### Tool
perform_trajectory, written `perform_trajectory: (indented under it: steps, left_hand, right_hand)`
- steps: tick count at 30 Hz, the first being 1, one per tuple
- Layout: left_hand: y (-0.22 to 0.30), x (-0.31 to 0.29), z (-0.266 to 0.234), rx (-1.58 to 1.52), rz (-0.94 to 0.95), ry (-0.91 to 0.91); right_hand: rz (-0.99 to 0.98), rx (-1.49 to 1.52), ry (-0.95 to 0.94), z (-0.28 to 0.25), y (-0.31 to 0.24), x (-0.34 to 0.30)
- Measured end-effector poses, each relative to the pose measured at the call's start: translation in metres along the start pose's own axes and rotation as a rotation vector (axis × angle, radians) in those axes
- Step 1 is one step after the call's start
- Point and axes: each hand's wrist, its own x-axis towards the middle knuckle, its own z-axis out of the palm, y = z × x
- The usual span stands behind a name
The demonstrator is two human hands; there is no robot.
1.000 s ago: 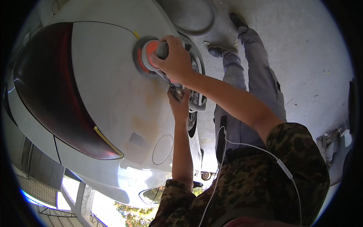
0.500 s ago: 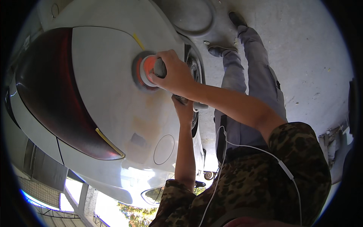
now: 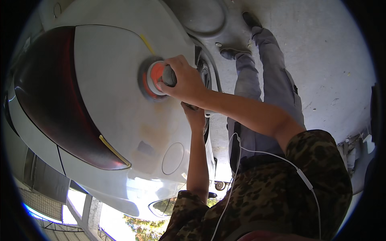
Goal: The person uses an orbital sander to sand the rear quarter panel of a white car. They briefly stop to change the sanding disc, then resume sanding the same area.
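Clearly, the right hand (image 3: 183, 78) is gripping the dark knob (image 3: 170, 76) of an orange and grey disc sander (image 3: 159, 75), fingers and thumb wrapped around it. Below the right forearm, the left hand (image 3: 195, 117) is holding a dark rear part of the same tool, thumb and fingers around it. The sander is sitting against the pale car panel (image 3: 110, 88), just beside the seam edge marked by a yellow tape strip (image 3: 147, 44) and near the wheel-arch edge. Further along the panel, a brownish patch (image 3: 155, 130) and a small grey patch (image 3: 145, 148) are lying between the tail light (image 3: 44, 96) and the round flap (image 3: 173, 158). A second yellow strip (image 3: 114, 152) is running along the tail light's lower edge.

For good work here, the pad probably wants to be lying flat, the right hand giving light, even pressure and the left steadying the rear, with the rim staying off the tape and the seam.

The right forearm is hiding much of the left grip and the tool's tail; the sander's own body is covering the pad's face, so full contact is hard to judge. The wheel (image 3: 206, 76) is showing only partly behind the right hand.
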Motion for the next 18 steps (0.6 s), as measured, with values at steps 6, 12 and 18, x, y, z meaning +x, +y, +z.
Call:
perform_trajectory:
  steps: [6, 12, 18]
  left_hand:
    - [-0.002, 0.008, -0.009, 0.066, -0.051, -0.057]
    - [-0.002, 0.025, -0.007, 0.082, 0.006, -0.052]
    - [0.004, 0.028, -0.006, 0.083, 0.049, -0.075]
  right_hand:
    - [0.049, -0.018, 0.058, 0.002, 0.005, 0.010]
    - [0.040, -0.036, 0.112, 0.003, -0.001, 0.022]
    - [0.036, -0.031, 0.092, -0.001, -0.002, 0.026]
